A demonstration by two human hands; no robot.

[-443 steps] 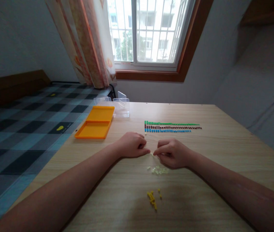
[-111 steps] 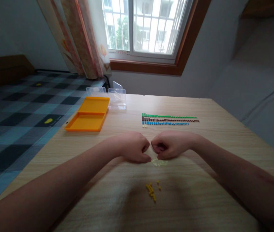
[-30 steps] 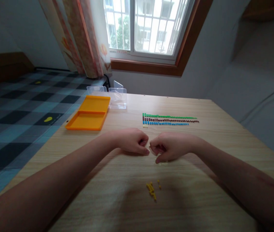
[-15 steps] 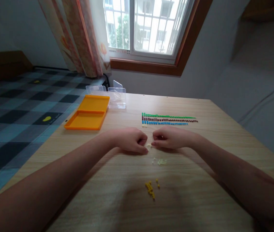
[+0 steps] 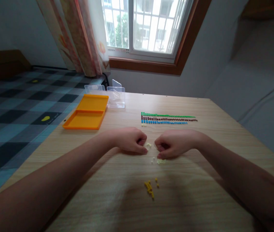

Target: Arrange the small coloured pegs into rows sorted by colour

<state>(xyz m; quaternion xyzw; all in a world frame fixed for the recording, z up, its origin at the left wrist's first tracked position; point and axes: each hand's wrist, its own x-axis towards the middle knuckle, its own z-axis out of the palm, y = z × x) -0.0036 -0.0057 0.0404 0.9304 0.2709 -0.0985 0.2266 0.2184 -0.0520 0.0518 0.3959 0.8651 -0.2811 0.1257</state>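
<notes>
My left hand (image 5: 132,141) rests on the table with its fingers curled in and its thumb lying beside a few small pale-yellow pieces (image 5: 148,145). Whether anything is inside the curl is hidden. Across a narrow gap, my right hand (image 5: 175,143) is closed too. Its thumb and fingertip reach down to the upper edge of a loose pile of pale-yellow pieces (image 5: 161,161), too small to tell if one is pinched. Beyond the hands lie rows of tiny pieces: a green row (image 5: 161,115), a dark brown row (image 5: 161,119), a blue row (image 5: 161,122) and a few pale pieces (image 5: 143,125).
Nearer to me is a heap of deeper yellow pieces (image 5: 148,188). An open orange case (image 5: 83,119) lies at the table's left edge, with clear plastic boxes (image 5: 116,101) behind it. A bed with a checked cover (image 5: 30,106) adjoins on the left.
My right hand has moved toward me and slightly right, from the few pale pieces by my left thumb to the loose pale pile. My left hand has hardly moved.
</notes>
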